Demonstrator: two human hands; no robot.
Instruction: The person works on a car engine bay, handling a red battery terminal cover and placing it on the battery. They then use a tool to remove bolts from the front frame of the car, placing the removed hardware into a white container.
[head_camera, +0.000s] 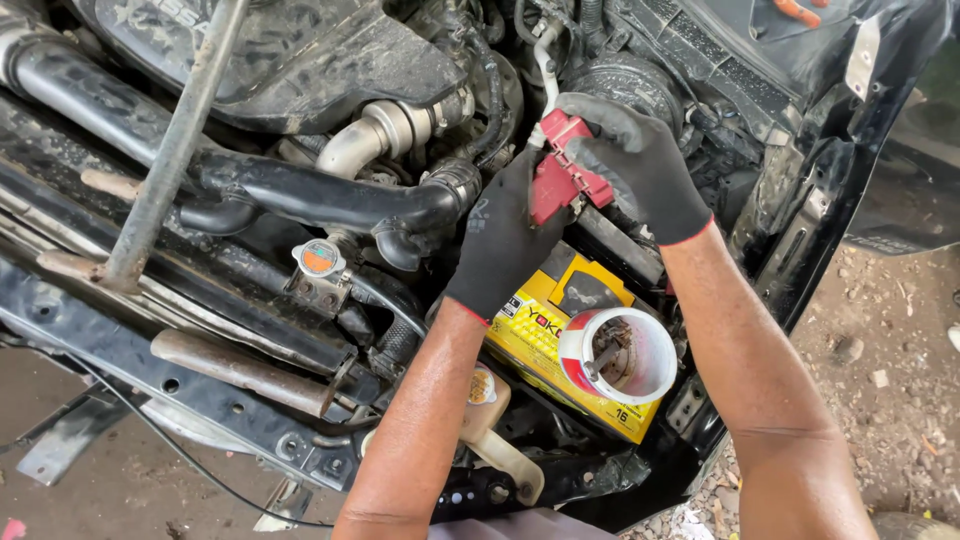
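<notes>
Both my hands wear dark gloves and meet over a red plastic terminal cover (558, 180) at the far end of a yellow and black car battery (545, 330). My left hand (500, 235) holds the cover from the left and below. Gripping its top from the right is my right hand (630, 160). On the battery stands a white and red plastic cup (650, 350) with small metal parts inside.
The open engine bay holds a black rubber hose (300, 190), a radiator cap with an orange label (319, 258), a grey prop rod (170, 150) and a rusty front crossmember (230, 365). Dirt ground with stones (890, 350) lies to the right.
</notes>
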